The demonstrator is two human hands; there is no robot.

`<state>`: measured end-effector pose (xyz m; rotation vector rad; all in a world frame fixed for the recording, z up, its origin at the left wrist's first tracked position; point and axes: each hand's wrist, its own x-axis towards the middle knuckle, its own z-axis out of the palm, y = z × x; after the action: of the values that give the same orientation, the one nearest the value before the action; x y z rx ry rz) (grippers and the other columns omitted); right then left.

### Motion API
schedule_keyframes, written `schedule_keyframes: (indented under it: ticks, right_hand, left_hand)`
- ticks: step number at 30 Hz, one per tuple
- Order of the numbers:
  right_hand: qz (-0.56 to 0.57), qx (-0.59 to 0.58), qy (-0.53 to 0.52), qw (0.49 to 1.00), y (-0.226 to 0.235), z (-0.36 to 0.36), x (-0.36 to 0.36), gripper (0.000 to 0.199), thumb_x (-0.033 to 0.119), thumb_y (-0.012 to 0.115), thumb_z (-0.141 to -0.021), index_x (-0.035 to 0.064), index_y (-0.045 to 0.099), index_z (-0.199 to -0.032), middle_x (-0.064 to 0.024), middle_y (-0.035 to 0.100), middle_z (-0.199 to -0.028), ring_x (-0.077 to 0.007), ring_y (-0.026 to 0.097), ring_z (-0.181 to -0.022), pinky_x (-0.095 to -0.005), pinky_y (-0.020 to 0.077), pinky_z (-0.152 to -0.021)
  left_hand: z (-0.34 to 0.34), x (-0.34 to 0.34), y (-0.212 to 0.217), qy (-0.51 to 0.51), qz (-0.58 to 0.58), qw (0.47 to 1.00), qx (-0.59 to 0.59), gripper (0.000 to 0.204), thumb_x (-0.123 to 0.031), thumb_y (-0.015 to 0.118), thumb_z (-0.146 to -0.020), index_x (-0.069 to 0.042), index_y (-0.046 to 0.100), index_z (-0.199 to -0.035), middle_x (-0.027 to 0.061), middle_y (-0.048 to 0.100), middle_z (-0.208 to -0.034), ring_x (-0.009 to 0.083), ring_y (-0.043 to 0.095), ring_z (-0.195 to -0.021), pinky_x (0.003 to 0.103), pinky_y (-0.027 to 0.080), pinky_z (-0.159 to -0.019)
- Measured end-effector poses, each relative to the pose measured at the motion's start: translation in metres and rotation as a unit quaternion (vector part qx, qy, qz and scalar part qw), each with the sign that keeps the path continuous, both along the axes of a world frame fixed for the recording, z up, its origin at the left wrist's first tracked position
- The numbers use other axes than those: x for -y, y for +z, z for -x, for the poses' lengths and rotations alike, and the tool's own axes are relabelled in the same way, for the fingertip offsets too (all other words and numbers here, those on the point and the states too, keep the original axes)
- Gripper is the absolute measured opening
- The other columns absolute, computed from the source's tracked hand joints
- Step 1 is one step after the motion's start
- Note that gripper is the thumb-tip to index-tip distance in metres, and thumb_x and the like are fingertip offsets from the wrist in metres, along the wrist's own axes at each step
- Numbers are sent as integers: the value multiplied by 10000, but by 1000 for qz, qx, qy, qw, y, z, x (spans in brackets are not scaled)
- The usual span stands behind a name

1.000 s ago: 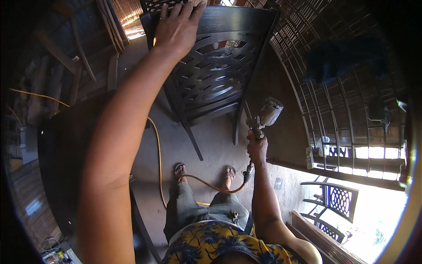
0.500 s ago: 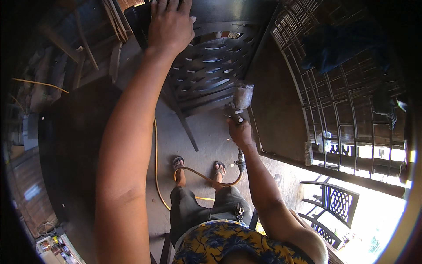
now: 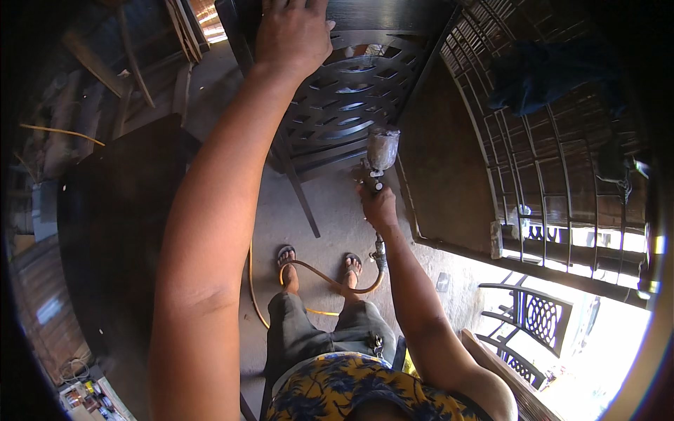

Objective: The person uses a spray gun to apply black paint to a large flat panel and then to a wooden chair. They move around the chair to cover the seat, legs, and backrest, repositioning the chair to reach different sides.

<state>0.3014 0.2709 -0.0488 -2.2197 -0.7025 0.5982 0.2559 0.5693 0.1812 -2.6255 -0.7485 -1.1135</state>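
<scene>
At the top of the view my left hand (image 3: 293, 42) grips the upper part of a dark chair (image 3: 337, 147); its fingertips are cut off by the frame edge. The chair has a backrest of curved openwork slats and stands tilted in front of me. My right hand (image 3: 379, 205) is closed around the handle of a spray gun (image 3: 378, 175). A stained metal cup (image 3: 382, 149) sits upright on top of the gun, close to the chair's slats. From the gun's lower end an orange-brown hose (image 3: 323, 281) loops down past my feet.
A large dark panel (image 3: 105, 266) stands on the left. Another brown board (image 3: 442, 161) leans by a metal grille (image 3: 554, 175) on the right. Dark chairs (image 3: 542, 319) with lattice backs are in bright light at lower right. Small containers (image 3: 88, 400) sit at lower left.
My left hand and the chair have shifted a little to the right. My right hand and the spray gun have moved slightly left and up.
</scene>
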Motion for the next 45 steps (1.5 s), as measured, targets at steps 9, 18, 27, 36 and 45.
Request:
schedule_keyframes:
  ticks: [9,18,27,36,45]
  right_hand:
    - [44,36,-133,989,-49,-60,7,393,363,746,-947,47,735,-1181,-279,746,-1088,-487,698,-1083,-534,555,-888]
    - [-11,68,-126,990,-23,-58,7,476,403,774,-922,-55,732,-1046,-284,751,-918,-461,746,-945,-502,564,-826]
    - [-14,-33,11,999,-15,3,-7,362,340,761,-945,-5,733,-1052,-177,744,-881,-316,739,-846,-439,561,-745]
    - [-21,-3,15,1000,-22,-9,8,373,337,759,-949,-19,738,-1057,-229,736,-858,-368,729,-809,-459,562,-730]
    - [-64,95,-160,981,-60,-66,32,330,306,758,-945,-7,697,-1031,-214,740,-872,-398,739,-841,-485,544,-754]
  left_hand:
    - [-1,3,-4,-5,19,1000,16,721,-222,731,-931,9,436,-1547,257,473,-1530,436,373,-1489,564,223,-1291]
    - [-4,1,-11,1,-22,997,72,669,-255,775,-919,-122,517,-1521,180,526,-1509,402,436,-1449,587,290,-1250]
    - [-4,3,-6,-6,40,999,25,696,-232,706,-941,-2,450,-1546,244,462,-1561,425,343,-1515,560,222,-1295]
    - [-4,-4,-1,-17,30,999,39,708,-207,747,-904,-5,467,-1523,237,484,-1511,425,385,-1466,552,259,-1272]
    - [-13,-20,-7,-22,18,997,70,724,-169,787,-874,12,489,-1509,239,488,-1499,441,392,-1467,550,284,-1261]
